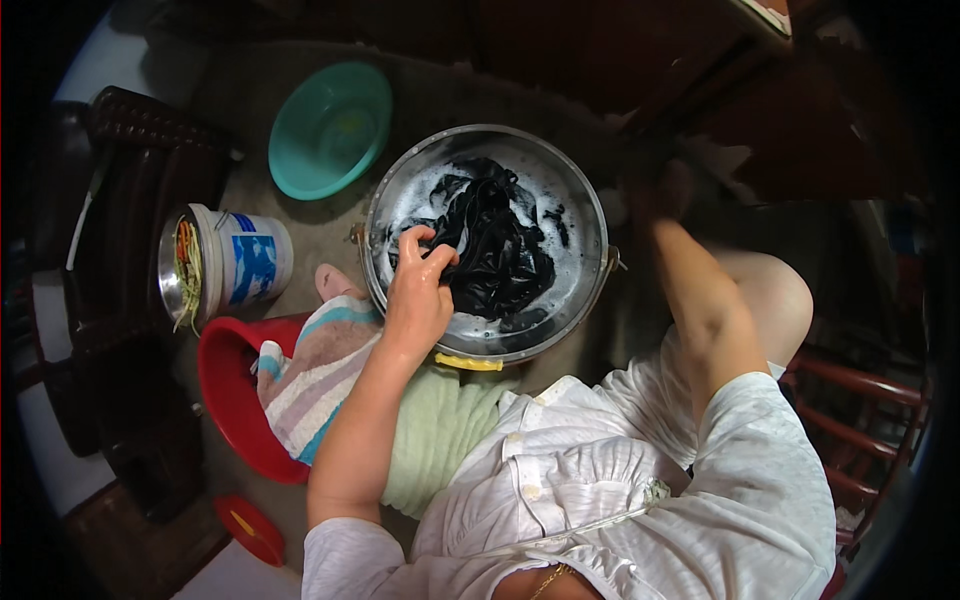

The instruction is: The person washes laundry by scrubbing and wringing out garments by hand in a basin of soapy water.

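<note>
A round metal bucket (559, 319) stands before me, holding soapy water and a heap of wet black cloth (495, 247). My left hand (421, 281) reaches over its near left rim. The thumb and forefinger are bent and apart, touching the cloth or just above it; the other fingers are hidden, so a grip cannot be made out. Beyond the bucket's right side, my right hand (670, 187) is a dark blur in shadow, apart from the cloth. Whether it holds anything is not visible.
A green plastic basin (330, 131) sits on the floor at the back left. Left of the bucket are a white pail (259, 259), a metal bowl of shredded vegetables (169, 274), and a red basin (225, 405) beneath a striped towel (322, 375). A red chair frame (862, 382) stands at right.
</note>
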A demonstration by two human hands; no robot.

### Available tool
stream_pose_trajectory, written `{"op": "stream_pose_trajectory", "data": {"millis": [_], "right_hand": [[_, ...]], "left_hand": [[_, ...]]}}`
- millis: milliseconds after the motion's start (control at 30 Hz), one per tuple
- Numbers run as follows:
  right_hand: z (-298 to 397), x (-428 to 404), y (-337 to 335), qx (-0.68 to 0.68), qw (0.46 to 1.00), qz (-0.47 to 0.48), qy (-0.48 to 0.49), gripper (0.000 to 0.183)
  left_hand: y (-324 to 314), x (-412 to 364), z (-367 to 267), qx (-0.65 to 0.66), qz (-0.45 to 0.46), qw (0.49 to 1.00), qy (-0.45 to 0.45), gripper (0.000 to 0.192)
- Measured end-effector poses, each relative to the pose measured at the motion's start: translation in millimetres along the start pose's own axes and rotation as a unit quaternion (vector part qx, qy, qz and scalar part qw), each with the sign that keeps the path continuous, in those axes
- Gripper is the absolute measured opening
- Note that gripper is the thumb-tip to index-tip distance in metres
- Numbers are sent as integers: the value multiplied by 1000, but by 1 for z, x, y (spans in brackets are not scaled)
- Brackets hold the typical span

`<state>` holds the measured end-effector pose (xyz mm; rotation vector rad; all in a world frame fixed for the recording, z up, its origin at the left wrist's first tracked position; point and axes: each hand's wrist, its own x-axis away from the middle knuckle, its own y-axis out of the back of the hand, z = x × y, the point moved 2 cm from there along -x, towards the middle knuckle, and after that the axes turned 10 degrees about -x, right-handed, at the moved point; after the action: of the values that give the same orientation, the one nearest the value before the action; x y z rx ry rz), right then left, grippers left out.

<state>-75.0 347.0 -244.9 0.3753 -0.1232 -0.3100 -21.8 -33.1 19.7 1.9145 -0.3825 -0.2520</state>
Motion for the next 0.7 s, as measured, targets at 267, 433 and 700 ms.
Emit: {"op": "stream_pose_trajectory", "data": {"millis": [267, 433, 700], "right_hand": [[252, 14, -2, -494, 820, 261, -126, 14], [285, 67, -74, -242, 873, 416, 77, 17], [241, 49, -82, 179, 869, 394, 238, 30]], "left_hand": [[-11, -16, -18, 83, -59, 993, -66, 33], [-12, -14, -16, 101, -65, 991, -61, 33], [-9, -16, -14, 105, -105, 987, -57, 24]]}}
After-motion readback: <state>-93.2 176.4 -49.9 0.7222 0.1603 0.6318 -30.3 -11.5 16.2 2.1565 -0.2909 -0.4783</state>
